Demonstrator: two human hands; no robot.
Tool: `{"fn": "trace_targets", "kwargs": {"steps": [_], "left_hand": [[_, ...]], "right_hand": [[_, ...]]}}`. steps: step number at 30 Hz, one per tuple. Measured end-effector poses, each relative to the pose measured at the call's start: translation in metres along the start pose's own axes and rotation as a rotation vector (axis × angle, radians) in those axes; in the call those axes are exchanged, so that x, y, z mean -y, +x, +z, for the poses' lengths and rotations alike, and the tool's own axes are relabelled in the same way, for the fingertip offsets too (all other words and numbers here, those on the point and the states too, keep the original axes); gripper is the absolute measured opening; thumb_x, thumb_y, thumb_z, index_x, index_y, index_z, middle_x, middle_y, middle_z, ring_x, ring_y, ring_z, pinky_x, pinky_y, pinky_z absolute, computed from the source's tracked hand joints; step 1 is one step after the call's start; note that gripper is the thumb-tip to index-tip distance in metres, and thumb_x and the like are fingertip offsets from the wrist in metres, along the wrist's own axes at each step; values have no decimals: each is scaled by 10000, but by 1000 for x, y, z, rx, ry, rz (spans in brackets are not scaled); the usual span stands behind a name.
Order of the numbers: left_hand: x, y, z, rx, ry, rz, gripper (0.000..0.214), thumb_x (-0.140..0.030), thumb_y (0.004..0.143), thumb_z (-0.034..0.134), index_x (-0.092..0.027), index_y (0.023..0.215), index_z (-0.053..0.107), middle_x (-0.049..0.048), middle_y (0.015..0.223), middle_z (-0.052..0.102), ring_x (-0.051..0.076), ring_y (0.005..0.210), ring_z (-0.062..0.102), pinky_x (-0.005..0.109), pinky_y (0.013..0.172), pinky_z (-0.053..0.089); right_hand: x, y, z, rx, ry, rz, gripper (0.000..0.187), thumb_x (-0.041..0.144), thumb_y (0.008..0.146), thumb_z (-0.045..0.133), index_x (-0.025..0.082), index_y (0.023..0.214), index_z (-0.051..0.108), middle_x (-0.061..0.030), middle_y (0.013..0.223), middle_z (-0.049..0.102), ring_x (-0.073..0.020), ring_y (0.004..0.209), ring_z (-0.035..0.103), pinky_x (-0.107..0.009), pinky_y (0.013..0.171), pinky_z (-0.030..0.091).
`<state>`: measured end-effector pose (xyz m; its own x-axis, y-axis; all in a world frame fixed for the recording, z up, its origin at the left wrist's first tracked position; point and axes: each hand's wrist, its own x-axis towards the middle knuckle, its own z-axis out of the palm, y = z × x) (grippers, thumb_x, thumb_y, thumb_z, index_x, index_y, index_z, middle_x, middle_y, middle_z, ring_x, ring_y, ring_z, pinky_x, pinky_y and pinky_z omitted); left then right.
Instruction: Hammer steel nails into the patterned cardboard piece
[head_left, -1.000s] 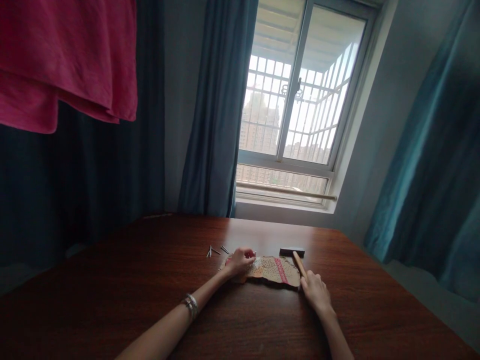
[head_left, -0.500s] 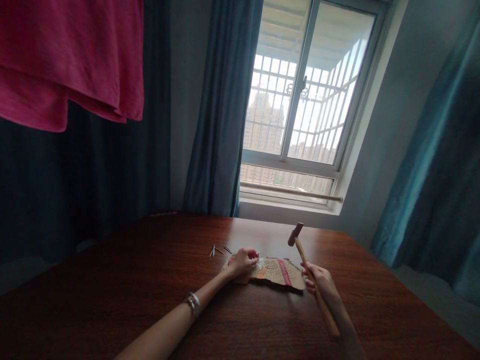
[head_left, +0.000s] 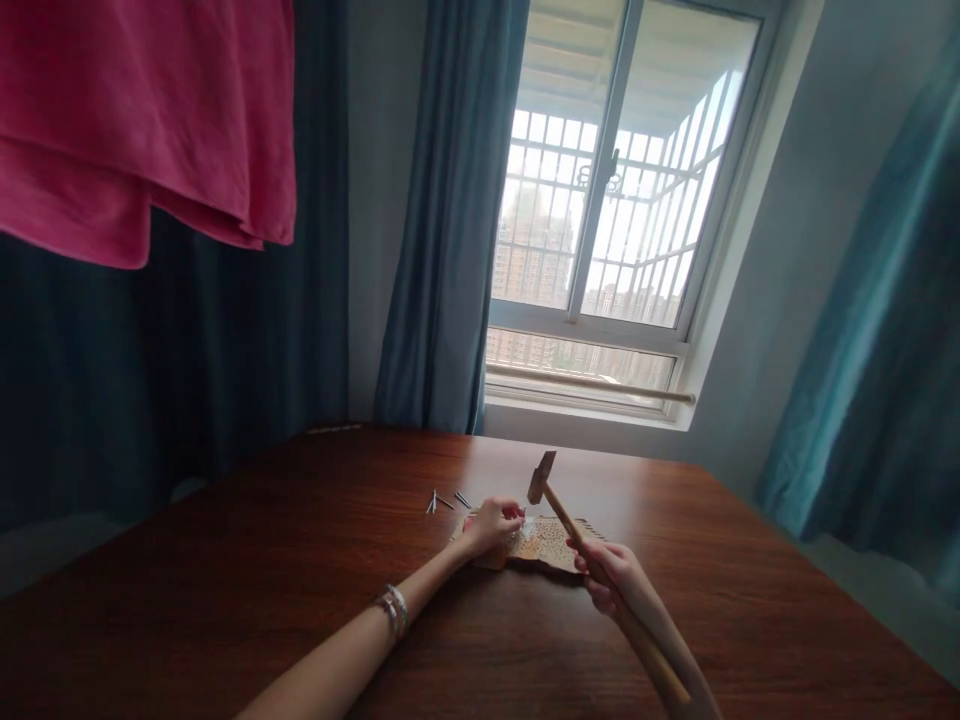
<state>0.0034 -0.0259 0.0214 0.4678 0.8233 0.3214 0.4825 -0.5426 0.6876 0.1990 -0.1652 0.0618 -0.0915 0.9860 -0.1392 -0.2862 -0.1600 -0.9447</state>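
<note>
My right hand [head_left: 609, 574] is wrapped around the wooden handle of a hammer [head_left: 564, 518]. Its head is raised close to my left fingertips and does not touch them. Resting at the left part of a piece of cardboard [head_left: 555, 545] full of small dark holes, my left hand [head_left: 496, 525] has thumb and fingers pinched together. A thin, small nail [head_left: 524, 513] shows upright at those fingertips, though most of it is hidden. Several loose nails [head_left: 437, 501] lie on the table just left of the cardboard.
The brown wooden table [head_left: 337, 560] reaches back to the wall under a barred window [head_left: 600, 230]. Blue curtains [head_left: 442, 220] hang left and right of it. A pink cloth [head_left: 150, 130] hangs at the upper left.
My right hand has moved left with the hammer, bringing its head nearer my left fingertips. My left hand keeps its pinch on the cardboard. The whole view has shifted slightly.
</note>
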Motion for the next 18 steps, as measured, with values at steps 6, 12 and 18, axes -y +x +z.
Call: {"fn": "trace_targets", "kwargs": {"steps": [6,12,18], "left_hand": [[5,1,2,-1,-22,18,211,-295,723,559,-138,795,680,23,724,657,137,680,564,204,629,387],[6,2,4,4,10,-2,197,-293,727,559,-146,783,677,16,730,654,137,695,557,204,641,385],[8,3,4,29,53,5,191,-267,732,547,-136,786,675,15,732,655,133,702,553,199,640,368]], "right_hand": [[4,-8,9,14,-59,-21,431,501,614,676,116,796,609,30,589,515,-16,290,345,-164,253,225],[1,-7,9,11,-57,-19,425,499,638,654,123,830,609,27,599,518,-19,292,347,-170,258,232],[4,-7,11,7,-68,-28,435,498,621,663,117,822,603,26,603,517,-19,294,343,-171,252,227]]}}
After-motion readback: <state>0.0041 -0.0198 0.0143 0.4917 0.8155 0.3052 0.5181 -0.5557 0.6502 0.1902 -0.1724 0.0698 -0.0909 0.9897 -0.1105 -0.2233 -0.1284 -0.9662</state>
